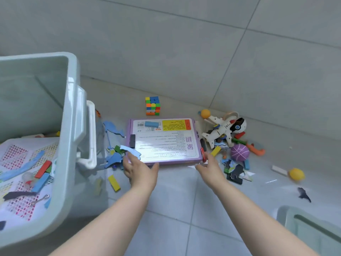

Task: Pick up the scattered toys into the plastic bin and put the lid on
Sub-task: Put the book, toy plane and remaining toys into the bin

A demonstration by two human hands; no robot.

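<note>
A flat purple box with a printed white back lies on the floor, a small blue block on top of it. My left hand touches its near left corner with spread fingers. My right hand reaches its near right corner, fingers relaxed. The pale green plastic bin stands at the left and holds a white lattice mat, blocks and blue foam pieces. Part of the lid shows at the bottom right. A colour cube sits behind the box.
Right of the box lie a white toy plane, a purple ball, orange balls, an orange piece and puzzle scraps. A yellow ball lies further right. Blue foam shapes and a yellow block lie between bin and box. A tiled wall rises behind.
</note>
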